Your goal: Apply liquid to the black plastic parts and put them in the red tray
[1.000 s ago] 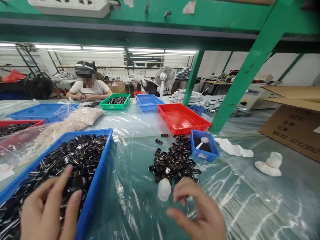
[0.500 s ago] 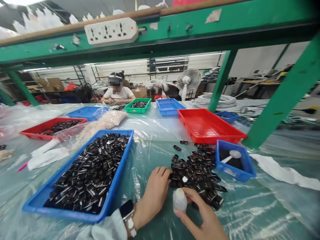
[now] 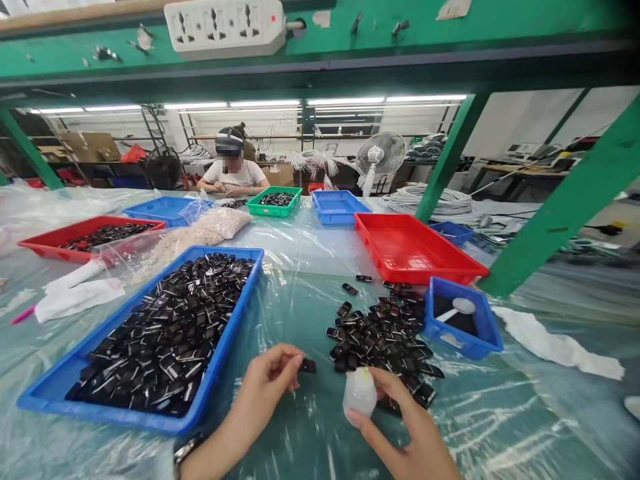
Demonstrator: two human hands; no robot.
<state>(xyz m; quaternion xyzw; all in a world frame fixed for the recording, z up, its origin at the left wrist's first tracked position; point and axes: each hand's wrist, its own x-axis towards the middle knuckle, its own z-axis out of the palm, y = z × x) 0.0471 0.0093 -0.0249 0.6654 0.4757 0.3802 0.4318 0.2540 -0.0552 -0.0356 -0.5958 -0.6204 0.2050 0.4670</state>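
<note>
My left hand (image 3: 270, 380) pinches a small black plastic piece (image 3: 308, 365) between thumb and fingertips, just above the green table cover. My right hand (image 3: 405, 427) is closed around a small translucent white squeeze bottle (image 3: 360, 395) with a yellowish tip. Beyond the bottle lies a loose pile of similar black pieces (image 3: 380, 327), part of it hidden by the bottle and my right hand. A long blue tray (image 3: 257, 280) heaped with many such pieces stands to the left of my left hand.
A small blue bin (image 3: 463, 343) with a white spoon (image 3: 457, 308) sits right of the pile, a red tray (image 3: 420, 250) behind it. A bag of beige bits (image 3: 215, 230) lies behind the long tray. A green post (image 3: 565, 200) rises at right. A person (image 3: 233, 167) sits opposite.
My left hand has moved left from the pile's edge and now holds one black piece. The right hand keeps the bottle in nearly the same place. The camera view has tilted down slightly.
</note>
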